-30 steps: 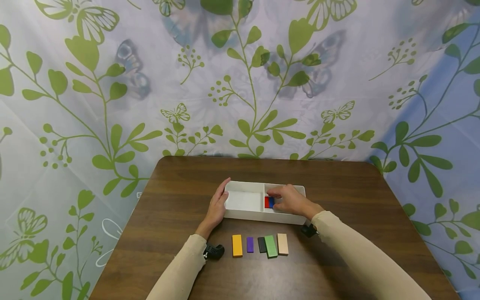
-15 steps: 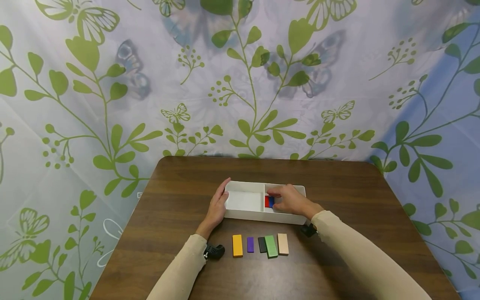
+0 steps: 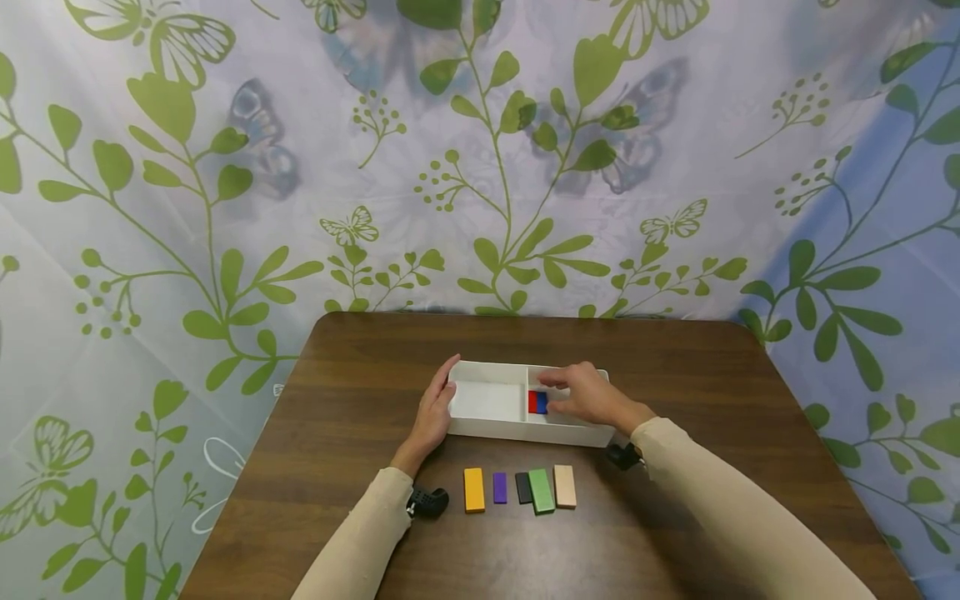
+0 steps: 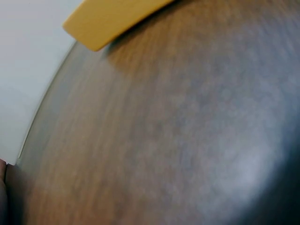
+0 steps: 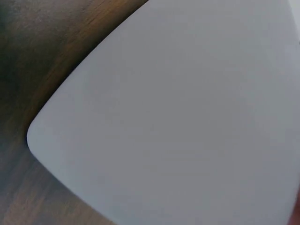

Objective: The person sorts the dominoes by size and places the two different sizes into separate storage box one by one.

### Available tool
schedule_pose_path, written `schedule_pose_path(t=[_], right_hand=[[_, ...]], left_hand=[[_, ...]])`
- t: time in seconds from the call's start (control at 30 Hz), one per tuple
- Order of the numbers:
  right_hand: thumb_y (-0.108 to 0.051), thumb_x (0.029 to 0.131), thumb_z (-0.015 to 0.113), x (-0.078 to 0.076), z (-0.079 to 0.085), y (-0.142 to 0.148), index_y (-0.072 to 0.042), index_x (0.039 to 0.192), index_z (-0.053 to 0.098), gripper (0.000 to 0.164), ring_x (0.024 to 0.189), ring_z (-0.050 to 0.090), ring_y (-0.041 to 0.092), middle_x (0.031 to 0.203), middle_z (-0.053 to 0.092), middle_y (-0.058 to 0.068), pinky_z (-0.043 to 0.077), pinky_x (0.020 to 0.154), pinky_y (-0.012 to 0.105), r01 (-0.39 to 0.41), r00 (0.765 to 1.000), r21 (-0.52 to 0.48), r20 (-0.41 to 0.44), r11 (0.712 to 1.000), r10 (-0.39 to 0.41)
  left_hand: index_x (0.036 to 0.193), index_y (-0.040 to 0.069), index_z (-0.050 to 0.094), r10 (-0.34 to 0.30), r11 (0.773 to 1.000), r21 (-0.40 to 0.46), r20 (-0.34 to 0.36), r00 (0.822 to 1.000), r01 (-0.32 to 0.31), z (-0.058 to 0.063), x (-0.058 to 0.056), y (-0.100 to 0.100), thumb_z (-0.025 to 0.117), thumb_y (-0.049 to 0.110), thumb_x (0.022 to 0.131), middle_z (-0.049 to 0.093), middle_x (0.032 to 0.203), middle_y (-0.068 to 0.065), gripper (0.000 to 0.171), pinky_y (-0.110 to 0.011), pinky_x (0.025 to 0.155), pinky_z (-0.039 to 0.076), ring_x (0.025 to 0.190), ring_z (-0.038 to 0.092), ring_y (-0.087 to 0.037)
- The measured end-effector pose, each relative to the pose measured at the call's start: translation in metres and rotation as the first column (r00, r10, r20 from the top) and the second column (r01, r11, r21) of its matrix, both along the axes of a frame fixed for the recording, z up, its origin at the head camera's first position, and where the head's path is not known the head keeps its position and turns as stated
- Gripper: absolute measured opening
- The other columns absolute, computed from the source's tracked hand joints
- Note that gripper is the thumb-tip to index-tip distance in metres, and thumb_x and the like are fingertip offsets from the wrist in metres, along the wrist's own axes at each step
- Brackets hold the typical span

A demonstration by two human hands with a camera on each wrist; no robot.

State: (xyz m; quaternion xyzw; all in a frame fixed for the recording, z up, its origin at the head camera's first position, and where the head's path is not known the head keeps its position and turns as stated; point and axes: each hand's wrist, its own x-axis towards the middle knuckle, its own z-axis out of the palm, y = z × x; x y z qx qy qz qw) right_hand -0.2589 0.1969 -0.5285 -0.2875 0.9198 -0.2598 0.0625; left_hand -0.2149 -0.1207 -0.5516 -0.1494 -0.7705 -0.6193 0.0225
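A white two-compartment box lies on the table. My left hand rests against its left end with fingers fairly straight. Inside the right compartment, a red block and a blue block lie side by side against the divider. Over that compartment hovers my right hand, thumb and fingers spread just right of the blue block, nothing between them. The box's outer wall fills most of the right wrist view. At the top of the left wrist view shows a yellow block.
In front of the box, several blocks lie in a row: the yellow one, a purple block, a black block, a green block and a beige block. The green one overlaps the black. A patterned cloth hangs behind the wooden table.
My right hand has shifted slightly right and away from the blue block, uncovering more of it. The left hand and the box stay in place.
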Motion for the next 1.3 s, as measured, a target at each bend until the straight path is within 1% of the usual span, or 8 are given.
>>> schedule_pose_path(t=[0.1, 0.3, 0.43, 0.67, 0.83, 1.0, 1.17, 1.3], right_hand=[[-0.020, 0.082, 0.083, 0.001, 0.001, 0.001, -0.014, 0.133, 0.067, 0.053, 0.107, 0.071, 0.024, 0.126, 0.071, 0.003, 0.058, 0.092, 0.041, -0.005, 1.000, -0.009, 0.003, 1.000, 0.005], [-0.022, 0.083, 0.083, 0.004, 0.005, 0.002, -0.013, 0.133, 0.067, 0.053, 0.107, 0.071, 0.027, 0.126, 0.071, 0.004, 0.058, 0.091, 0.043, -0.006, 1.000, -0.048, 0.008, 0.999, 0.007], [-0.023, 0.083, 0.083, 0.009, 0.010, 0.001, -0.013, 0.131, 0.068, 0.051, 0.107, 0.071, 0.026, 0.126, 0.071, 0.003, 0.058, 0.091, 0.043, 0.005, 1.000, -0.079, 0.004, 0.997, -0.004], [-0.029, 0.084, 0.082, 0.022, 0.021, 0.000, -0.017, 0.132, 0.068, 0.051, 0.109, 0.071, 0.019, 0.126, 0.070, -0.003, 0.057, 0.094, 0.041, 0.033, 0.999, -0.111, 0.007, 0.993, -0.033], [-0.031, 0.084, 0.083, 0.036, 0.030, -0.005, -0.019, 0.131, 0.069, 0.050, 0.108, 0.070, 0.010, 0.125, 0.070, -0.009, 0.057, 0.093, 0.038, 0.019, 0.998, -0.153, -0.059, 0.988, -0.029], [-0.032, 0.083, 0.084, 0.053, 0.037, -0.012, -0.022, 0.130, 0.069, 0.051, 0.108, 0.071, 0.011, 0.126, 0.070, -0.011, 0.058, 0.092, 0.037, -0.008, 0.991, -0.218, -0.133, 0.976, -0.022], [-0.032, 0.082, 0.084, 0.070, 0.033, -0.018, -0.028, 0.131, 0.069, 0.051, 0.106, 0.072, 0.016, 0.123, 0.070, -0.013, 0.058, 0.090, 0.036, -0.047, 0.984, -0.278, -0.177, 0.959, -0.004], [-0.030, 0.081, 0.085, 0.080, 0.027, -0.023, -0.029, 0.129, 0.069, 0.051, 0.103, 0.073, 0.017, 0.118, 0.073, -0.009, 0.059, 0.088, 0.034, -0.074, 0.980, -0.312, -0.201, 0.947, 0.011]], left_hand=[[0.157, 0.008, 0.032, -0.004, 1.000, 0.003, 0.007, 1.000, 0.004, 0.000, 0.000, -0.001, 0.032, 0.005, 0.108, 0.027, 0.164, -0.014, 0.049, -0.058, 0.122, 0.018, 0.152, 0.023, -0.034], [0.157, 0.002, 0.030, -0.017, 1.000, -0.003, -0.001, 1.000, 0.017, 0.001, 0.000, -0.002, 0.031, 0.005, 0.108, 0.026, 0.164, -0.017, 0.049, -0.058, 0.122, 0.017, 0.153, 0.022, -0.034], [0.157, 0.002, 0.030, -0.016, 1.000, -0.007, -0.001, 1.000, 0.016, 0.002, 0.000, -0.002, 0.032, 0.005, 0.109, 0.026, 0.164, -0.018, 0.048, -0.057, 0.122, 0.018, 0.152, 0.023, -0.033], [0.157, 0.003, 0.030, -0.007, 1.000, 0.003, 0.007, 1.000, 0.007, 0.001, 0.000, -0.002, 0.032, 0.004, 0.108, 0.026, 0.164, -0.017, 0.049, -0.058, 0.122, 0.017, 0.152, 0.023, -0.034], [0.156, 0.003, 0.031, 0.004, 1.000, 0.017, 0.005, 1.000, -0.004, 0.000, -0.001, -0.001, 0.032, 0.004, 0.108, 0.027, 0.164, -0.017, 0.049, -0.059, 0.121, 0.018, 0.152, 0.024, -0.035], [0.157, 0.007, 0.030, -0.014, 1.000, -0.004, 0.015, 1.000, 0.014, 0.002, 0.000, -0.002, 0.031, 0.006, 0.109, 0.025, 0.165, -0.017, 0.049, -0.058, 0.122, 0.018, 0.152, 0.023, -0.034], [0.158, 0.010, 0.029, -0.029, 0.999, -0.033, 0.021, 0.999, 0.030, 0.003, 0.000, -0.004, 0.030, 0.006, 0.109, 0.024, 0.165, -0.017, 0.049, -0.057, 0.122, 0.019, 0.153, 0.023, -0.033], [0.158, 0.008, 0.029, -0.028, 0.999, -0.031, 0.023, 0.999, 0.028, 0.002, -0.001, -0.004, 0.031, 0.007, 0.109, 0.025, 0.165, -0.016, 0.049, -0.057, 0.122, 0.019, 0.153, 0.023, -0.033]])
